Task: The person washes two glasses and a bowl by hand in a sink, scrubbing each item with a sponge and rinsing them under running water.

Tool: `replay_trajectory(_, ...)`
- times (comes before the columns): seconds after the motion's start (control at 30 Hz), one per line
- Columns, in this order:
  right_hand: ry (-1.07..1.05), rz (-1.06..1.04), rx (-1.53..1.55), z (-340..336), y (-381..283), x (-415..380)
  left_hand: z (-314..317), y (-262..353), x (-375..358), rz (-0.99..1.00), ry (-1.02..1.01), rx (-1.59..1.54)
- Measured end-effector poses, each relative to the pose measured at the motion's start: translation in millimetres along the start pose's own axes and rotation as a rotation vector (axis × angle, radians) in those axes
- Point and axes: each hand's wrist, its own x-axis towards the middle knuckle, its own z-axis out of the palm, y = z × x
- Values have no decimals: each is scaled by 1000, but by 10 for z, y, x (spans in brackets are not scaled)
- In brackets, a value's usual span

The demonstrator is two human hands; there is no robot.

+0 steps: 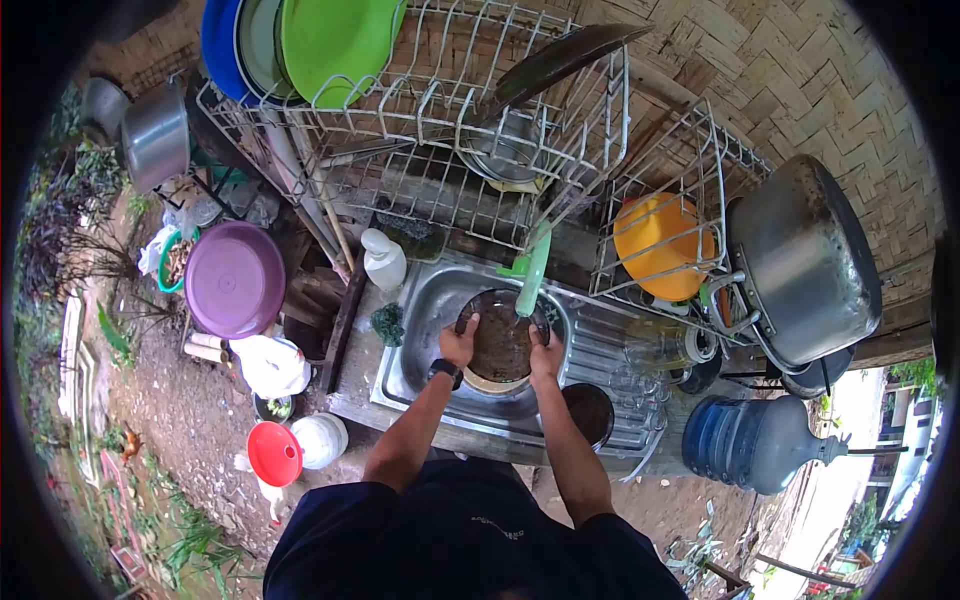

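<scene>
A dark round pan (pixel 498 340) with what look like short side handles is in the metal sink (pixel 420 330). My left hand (pixel 459 343) is closed on the pan's left side, with a black watch on that wrist. On the opposite side, my right hand (pixel 545 357) grips the pan's right edge. A light green hose (pixel 537 268) hangs from above, its end over the pan's far rim. Left of the sink basin lies a dark green scrubber (pixel 387 324). Behind it stands a white pump bottle (pixel 383 262).
Wire racks (pixel 440 120) with plates and pans hang above the sink. A big metal pot (pixel 805 260) and a blue water jug (pixel 755 443) are at the right. Glasses (pixel 640 385) and a dark round item (pixel 588 414) sit on the drainboard. A purple basin (pixel 235 280) is at left.
</scene>
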Motion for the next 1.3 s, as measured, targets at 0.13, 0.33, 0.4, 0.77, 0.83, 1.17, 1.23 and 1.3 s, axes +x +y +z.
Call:
replay_trajectory(0.13,-13,-186,-81,178,63,142,-45,-58,-92,-2,198,107)
replay_trajectory(0.33,-159,-321,-244,454,-264,144,111,-714,-39,27,101,-664)
replay_trajectory(0.4,-189,-219,-475,512,-581,-10,176,-927,-2,-90,124,-725)
replay_trajectory(0.77,86,-169,-768,37,-228,33,44,-39,-58,11,107,-172)
replay_trajectory(0.83,-36,146,-668,-12,-211,2,88,45,-97,155,114,-83)
replay_trajectory(1.17,-143,-513,-619,303,-216,77,-235,162,-22,-219,107,-485)
replay_trajectory(1.23,-333,-363,-603,342,-300,111,-334,-155,244,-480,-37,-591)
replay_trajectory(1.3,-486,-332,-580,361,-273,301,-344,-219,336,-550,-128,-646)
